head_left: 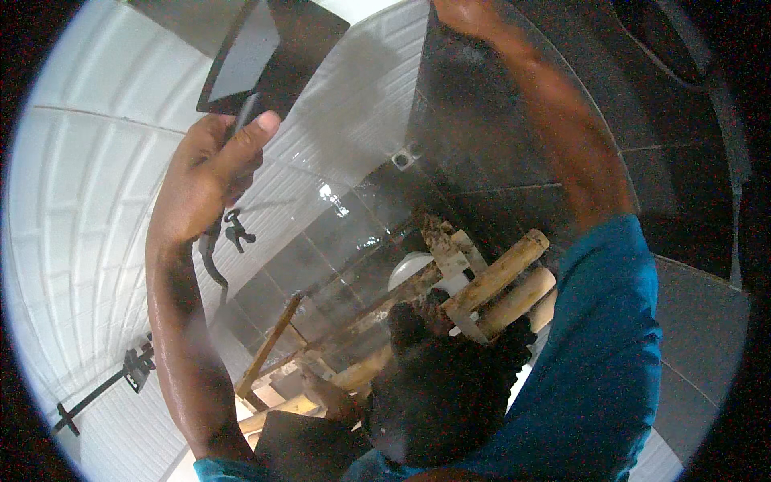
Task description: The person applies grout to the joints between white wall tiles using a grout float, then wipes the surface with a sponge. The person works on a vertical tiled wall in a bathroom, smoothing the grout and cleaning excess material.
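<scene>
At far left, the left hand (210, 175) closes round the handle of a dark flat-bladed tool (299, 60), presumably keeping its blade free; whether the right hand (467, 16) grips anything, I cannot tell.

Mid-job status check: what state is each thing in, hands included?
Dark flat tool: held up, tilted.
Left hand: closed on that tool.
Right hand: raised, cut off by the upper edge; grip unclear.
Black tap: on the white wall; open or shut unclear.
Dark tiles: shiny in patches.
Wooden poles: aslant, side by side.
</scene>
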`<state>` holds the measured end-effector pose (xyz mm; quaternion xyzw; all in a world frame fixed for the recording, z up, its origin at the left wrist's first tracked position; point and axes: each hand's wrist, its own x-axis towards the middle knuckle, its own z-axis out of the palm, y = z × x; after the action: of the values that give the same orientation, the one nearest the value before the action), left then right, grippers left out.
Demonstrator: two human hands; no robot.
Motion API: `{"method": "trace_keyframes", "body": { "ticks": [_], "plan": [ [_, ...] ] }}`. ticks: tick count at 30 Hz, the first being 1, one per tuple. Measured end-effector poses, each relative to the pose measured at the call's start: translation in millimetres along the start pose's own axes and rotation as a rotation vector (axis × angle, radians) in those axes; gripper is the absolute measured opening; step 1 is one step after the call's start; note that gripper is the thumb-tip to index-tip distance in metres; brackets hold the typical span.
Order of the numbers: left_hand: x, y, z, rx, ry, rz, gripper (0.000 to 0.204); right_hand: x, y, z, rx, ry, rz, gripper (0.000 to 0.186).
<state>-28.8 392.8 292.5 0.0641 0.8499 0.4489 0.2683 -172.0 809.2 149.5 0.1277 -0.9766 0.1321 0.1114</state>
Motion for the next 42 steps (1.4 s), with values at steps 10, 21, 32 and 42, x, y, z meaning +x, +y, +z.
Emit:
{"method": "trace_keyframes", "body": {
  "ticks": [10,21,32,42],
  "plan": [
    [7,8,0,-0.01,0.083,0.017,0.04,60,-81,63,-0.3,0.419,0.388,0.038],
    [2,-2,-5,0.09,0.04,-0.02,0.041,-28,-113,46,0.889,0.345,-0.038,0.027],
    [-7,-24,3,0.036,0.027,-0.09,0.038,-11,-354,201,1.36,0.935,0.451,0.082],
    [-27,-51,4,0.025,0.088,-0.125,0.042,-1,-353,196,0.942,0.838,0.558,0.079]
  ]
}}
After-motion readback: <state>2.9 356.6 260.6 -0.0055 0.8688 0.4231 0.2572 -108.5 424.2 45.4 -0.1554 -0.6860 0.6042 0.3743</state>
